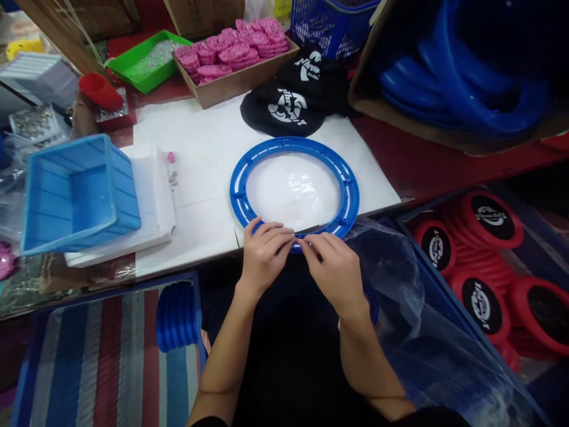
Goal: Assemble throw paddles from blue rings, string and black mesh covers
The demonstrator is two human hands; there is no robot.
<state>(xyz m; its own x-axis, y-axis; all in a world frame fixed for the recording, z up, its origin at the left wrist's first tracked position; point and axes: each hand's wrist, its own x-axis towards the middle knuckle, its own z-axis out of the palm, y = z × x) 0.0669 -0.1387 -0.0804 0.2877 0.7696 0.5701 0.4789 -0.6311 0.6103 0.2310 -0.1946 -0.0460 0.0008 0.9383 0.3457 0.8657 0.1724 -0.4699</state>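
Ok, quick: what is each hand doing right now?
Left hand: fingers pinched on the near edge of the blue ring.
Right hand: fingertips pinched at the same edge, beside the left.

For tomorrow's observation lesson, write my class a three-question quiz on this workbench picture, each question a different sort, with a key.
1. True or false: both hands touch the blue ring.
2. What fills the cardboard box? A pink discs B screws C red discs
3. Which way does the blue basket lie?

Key
1. True: left hand and right hand meet at its near edge.
2. A
3. Tipped on its side.
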